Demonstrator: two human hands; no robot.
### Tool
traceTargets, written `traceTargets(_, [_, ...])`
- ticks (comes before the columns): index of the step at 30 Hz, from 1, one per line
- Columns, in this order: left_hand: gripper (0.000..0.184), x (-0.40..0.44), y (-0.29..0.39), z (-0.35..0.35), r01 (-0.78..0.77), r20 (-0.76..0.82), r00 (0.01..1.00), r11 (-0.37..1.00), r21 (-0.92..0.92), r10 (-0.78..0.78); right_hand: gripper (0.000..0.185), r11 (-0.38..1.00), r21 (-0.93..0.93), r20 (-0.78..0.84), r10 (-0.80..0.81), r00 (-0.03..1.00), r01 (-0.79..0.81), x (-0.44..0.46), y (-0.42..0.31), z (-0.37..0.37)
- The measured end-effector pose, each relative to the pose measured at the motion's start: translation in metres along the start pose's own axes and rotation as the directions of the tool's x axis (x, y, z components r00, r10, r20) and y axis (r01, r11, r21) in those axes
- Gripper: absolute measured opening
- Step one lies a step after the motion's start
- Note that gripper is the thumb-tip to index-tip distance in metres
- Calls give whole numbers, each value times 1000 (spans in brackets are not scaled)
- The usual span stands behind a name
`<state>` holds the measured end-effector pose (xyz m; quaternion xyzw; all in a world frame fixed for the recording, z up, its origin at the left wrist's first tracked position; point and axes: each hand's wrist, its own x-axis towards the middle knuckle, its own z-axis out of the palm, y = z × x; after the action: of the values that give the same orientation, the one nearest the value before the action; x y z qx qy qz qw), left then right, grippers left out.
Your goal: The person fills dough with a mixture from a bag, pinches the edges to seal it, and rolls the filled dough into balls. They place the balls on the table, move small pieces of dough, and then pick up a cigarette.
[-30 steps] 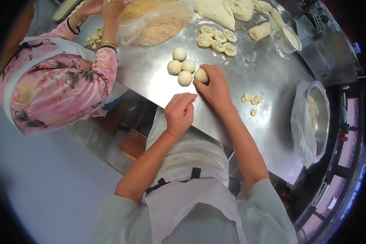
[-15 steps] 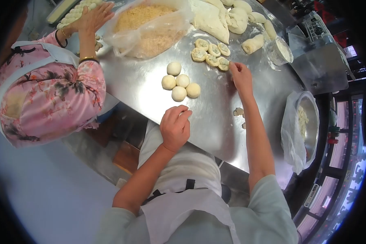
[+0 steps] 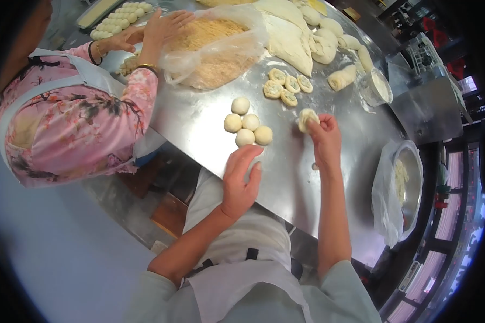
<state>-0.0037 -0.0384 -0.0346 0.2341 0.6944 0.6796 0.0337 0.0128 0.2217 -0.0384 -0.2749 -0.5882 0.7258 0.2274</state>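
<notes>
My right hand (image 3: pixel 327 141) pinches a cut dough piece (image 3: pixel 307 117) between thumb and fingers, lifted over the steel table. Beyond it lie several similar cut dough pieces (image 3: pixel 291 84) with greenish specks on their faces. My left hand (image 3: pixel 239 185) is open and holds nothing, its thumb apart from the fingers, over the table's front edge. Its fingertips are just in front of several smooth, round dough balls (image 3: pixel 248 121) grouped together. A few small scraps were near my right forearm; one scrap (image 3: pixel 314 167) shows beside it now.
To the left a co-worker in a floral sleeve (image 3: pixel 99 116) has hands by a plastic bag of crumbly filling (image 3: pixel 221 54). At the back are a large dough slab (image 3: pixel 285 40), a dough roll (image 3: pixel 342 78) and a flour bowl (image 3: pixel 376 89). A plastic-lined metal bowl (image 3: pixel 413 183) stands right.
My right hand has taken one cut dough piece from the group and drawn it towards me. My left hand has opened its fingers and moved slightly right. The view has shifted a little.
</notes>
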Motion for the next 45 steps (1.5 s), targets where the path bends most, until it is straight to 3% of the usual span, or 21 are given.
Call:
traceTargets(2, [43,20,21,-1,281,97,960,896,-345,-264,32,984,9,225,171,959,-178,-20,-42,26])
traceTargets(4, [55,43,31,-5,553,315,827,572,-606,-466,32,980,-98,422,200,884,-175,-30,-53,52])
traceTargets(5, [57,51,26,-6,584,391,795,413,-698,-463,32,975,-152,510,220,832,-164,-32,-56,66])
traceTargets(8, [52,66,12,-21,575,365,763,303,-761,-533,32,879,-431,627,127,769,206,-38,-63,112])
traceTargets(9, [47,66,-3,-28,540,398,773,183,-822,-494,31,824,-484,636,100,765,294,-36,-75,126])
traceTargets(12, [45,67,3,-51,544,438,654,-20,-839,-616,24,880,-369,598,-21,801,299,23,-71,148])
traceTargets(14, [44,69,12,-60,579,423,624,24,-815,-657,23,889,-376,487,-50,872,262,75,-81,175])
traceTargets(16, [44,70,21,-67,638,419,609,103,-763,-673,27,782,-431,526,-187,830,450,135,-75,204])
traceTargets(18, [46,70,27,-72,706,428,612,215,-675,-665,36,577,-502,601,-304,740,644,189,-59,233])
traceTargets(20, [47,65,18,-75,708,457,634,229,-668,-624,50,387,-545,691,-294,660,743,228,-31,258])
traceTargets(23, [49,71,19,-80,717,454,636,260,-647,-624,60,300,-610,734,-135,666,733,231,-19,298])
traceTargets(26, [50,79,20,-79,700,410,649,294,-651,-641,62,261,-631,755,-12,656,731,214,-17,324])
traceTargets(30, [49,89,18,-78,668,371,686,340,-661,-626,39,197,-574,775,-184,605,795,222,10,327])
traceTargets(33, [47,98,17,-77,619,332,734,382,-686,-592,31,376,-567,670,-306,676,733,240,16,305])
traceTargets(37, [46,117,23,-81,546,241,778,435,-716,-580,27,683,-525,535,-199,821,507,268,9,276])
traceTargets(40, [48,123,19,-83,492,174,819,514,-703,-547,32,600,-588,579,-156,801,542,263,2,269])
traceTargets(43, [47,122,18,-83,493,188,823,512,-704,-536,35,413,-634,650,-172,740,654,233,-3,274])
traceTargets(45, [46,121,16,-84,495,205,826,502,-709,-525,36,416,-625,673,-141,726,660,219,-11,280])
